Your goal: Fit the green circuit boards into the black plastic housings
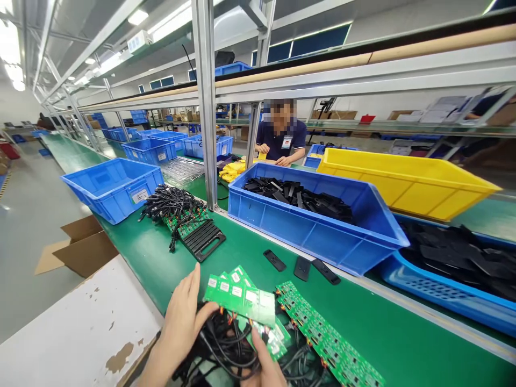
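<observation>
My left hand (pixel 179 317) is open, fingers stretched upward and together, thumb apart and close to the left end of a green circuit board panel (pixel 242 299) with white labels. More green boards lie fanned behind and below that panel. Black cables (pixel 226 344) hang from the boards in a loose bundle. Low in the view, my right hand (pixel 264 363) is closed around part of the cable bundle, its thumb up against the boards; its other fingers are partly hidden. To the right lies a long strip of green boards (pixel 326 333), component side up, with cables beside it.
Three black plastic covers (pixel 302 267) lie before a blue bin (pixel 314 231) of black parts. Left are a black slotted tray (pixel 202 240), a cable pile (pixel 173 204) and a blue bin (pixel 115 188). A metal post (pixel 205 107) rises mid-bench. A co-worker (pixel 282 134) sits opposite.
</observation>
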The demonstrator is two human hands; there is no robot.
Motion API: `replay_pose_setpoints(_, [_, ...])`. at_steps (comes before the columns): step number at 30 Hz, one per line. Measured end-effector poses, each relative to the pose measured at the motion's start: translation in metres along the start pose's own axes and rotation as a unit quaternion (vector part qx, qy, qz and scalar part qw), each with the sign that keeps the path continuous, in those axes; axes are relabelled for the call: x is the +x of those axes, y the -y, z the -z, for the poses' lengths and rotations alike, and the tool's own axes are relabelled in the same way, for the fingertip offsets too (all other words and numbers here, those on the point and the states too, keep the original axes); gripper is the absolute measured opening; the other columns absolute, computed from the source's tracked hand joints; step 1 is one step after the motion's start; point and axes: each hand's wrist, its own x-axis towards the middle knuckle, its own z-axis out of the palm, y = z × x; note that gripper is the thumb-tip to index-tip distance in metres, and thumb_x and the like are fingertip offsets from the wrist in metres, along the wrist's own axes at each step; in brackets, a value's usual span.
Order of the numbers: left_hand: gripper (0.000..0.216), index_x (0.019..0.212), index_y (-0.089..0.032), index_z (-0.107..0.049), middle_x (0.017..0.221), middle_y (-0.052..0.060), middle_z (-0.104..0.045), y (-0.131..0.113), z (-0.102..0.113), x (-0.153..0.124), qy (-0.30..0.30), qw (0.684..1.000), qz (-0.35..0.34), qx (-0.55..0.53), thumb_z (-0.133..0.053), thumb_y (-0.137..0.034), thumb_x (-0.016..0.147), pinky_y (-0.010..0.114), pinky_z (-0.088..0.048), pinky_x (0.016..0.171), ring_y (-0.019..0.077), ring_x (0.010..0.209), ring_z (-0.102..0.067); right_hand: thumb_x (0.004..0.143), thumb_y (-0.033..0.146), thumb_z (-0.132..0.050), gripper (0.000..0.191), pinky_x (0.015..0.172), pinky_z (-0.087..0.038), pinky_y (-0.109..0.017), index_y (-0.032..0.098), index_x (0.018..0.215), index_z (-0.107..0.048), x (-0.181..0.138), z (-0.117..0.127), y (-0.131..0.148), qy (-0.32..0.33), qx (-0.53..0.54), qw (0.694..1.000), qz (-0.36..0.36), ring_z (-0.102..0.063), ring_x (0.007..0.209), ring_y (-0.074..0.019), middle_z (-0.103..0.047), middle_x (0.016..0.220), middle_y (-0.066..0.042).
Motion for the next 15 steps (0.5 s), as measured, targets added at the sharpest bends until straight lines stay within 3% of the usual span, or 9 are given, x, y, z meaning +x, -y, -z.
replay_pose_setpoints(1, [0.086, 0.151, -0.022, -0.015, 0.146, 0.018, -0.040, -0.005, 0.001, -0.006, 0.006, 0.999, -0.040, 0.015, -0.061, -0.045, 0.082, 0.051, -0.038, 0.104, 0.0358, 0.132, -0.040, 0.066, 0.040, -0.081, 0.031, 0.094, -0.049, -0.048, 0.022, 0.090, -0.075, 0.001, -0.002, 0.003, 0.015, -0.003, 1.000, -0.015, -0.064, 0.106, -0.0305, -0.077, 0.088, -0.006])
replay_pose_setpoints(4, [0.098, 0.151, -0.025, -0.007, 0.154, 0.015, -0.025, -0.020, 0.004, -0.022, 0.109, 0.978, -0.175, 0.036, -0.068, -0.041, 0.076, 0.052, -0.033, 0.109, 0.0376, 0.139, -0.028, 0.066, 0.057, -0.075, 0.044, 0.097, -0.047, -0.050, 0.021, 0.092, -0.076, 0.000, -0.011, 0.010, 0.057, -0.013, 0.998, -0.039, -0.059, 0.114, -0.0319, -0.075, 0.098, -0.009])
replay_pose_setpoints(6, [0.099, 0.151, -0.024, -0.005, 0.156, 0.016, -0.018, -0.026, 0.000, -0.028, 0.132, 0.968, -0.204, 0.059, -0.068, -0.033, 0.076, 0.057, -0.028, 0.110, 0.0397, 0.141, -0.021, 0.066, 0.064, -0.071, 0.050, 0.100, -0.045, -0.050, 0.023, 0.095, -0.075, -0.004, -0.018, 0.013, 0.079, -0.016, 0.996, -0.041, -0.055, 0.119, -0.0307, -0.073, 0.106, -0.009])
replay_pose_setpoints(8, [0.100, 0.151, -0.020, -0.004, 0.157, 0.019, -0.008, -0.028, -0.012, -0.030, 0.095, 0.973, -0.194, 0.084, -0.068, -0.025, 0.074, 0.063, -0.025, 0.108, 0.0432, 0.141, -0.013, 0.066, 0.067, -0.069, 0.052, 0.103, -0.043, -0.048, 0.024, 0.096, -0.075, -0.009, -0.026, 0.013, 0.104, -0.011, 0.994, -0.034, -0.052, 0.123, -0.0290, -0.070, 0.114, -0.009])
replay_pose_setpoints(11, [0.092, 0.151, -0.018, -0.007, 0.157, 0.022, 0.001, -0.023, -0.034, -0.027, -0.017, 0.979, -0.174, 0.101, -0.060, -0.015, 0.076, 0.064, -0.030, 0.104, 0.0435, 0.141, -0.014, 0.065, 0.070, -0.067, 0.055, 0.105, -0.041, -0.046, 0.024, 0.094, -0.075, -0.017, -0.034, 0.011, 0.138, 0.000, 0.990, -0.015, -0.049, 0.126, -0.0277, -0.067, 0.119, -0.008])
replay_pose_setpoints(13, [0.078, 0.151, -0.020, -0.013, 0.156, 0.022, -0.009, -0.016, -0.045, -0.023, -0.092, 0.977, -0.170, 0.092, -0.050, -0.014, 0.083, 0.057, -0.037, 0.102, 0.0387, 0.139, -0.027, 0.067, 0.071, -0.065, 0.054, 0.105, -0.040, -0.047, 0.025, 0.094, -0.075, -0.021, -0.036, 0.008, 0.142, -0.003, 0.990, -0.003, -0.048, 0.126, -0.0277, -0.068, 0.118, -0.008])
replay_pose_setpoints(15, [0.066, 0.149, -0.021, -0.019, 0.152, 0.020, -0.027, -0.010, -0.049, -0.018, -0.128, 0.974, -0.177, 0.065, -0.043, -0.019, 0.088, 0.048, -0.043, 0.100, 0.0328, 0.132, -0.042, 0.069, 0.066, -0.066, 0.048, 0.105, -0.039, -0.049, 0.028, 0.097, -0.074, -0.025, -0.035, 0.007, 0.140, -0.010, 0.990, 0.007, -0.048, 0.126, -0.0279, -0.068, 0.118, -0.007])
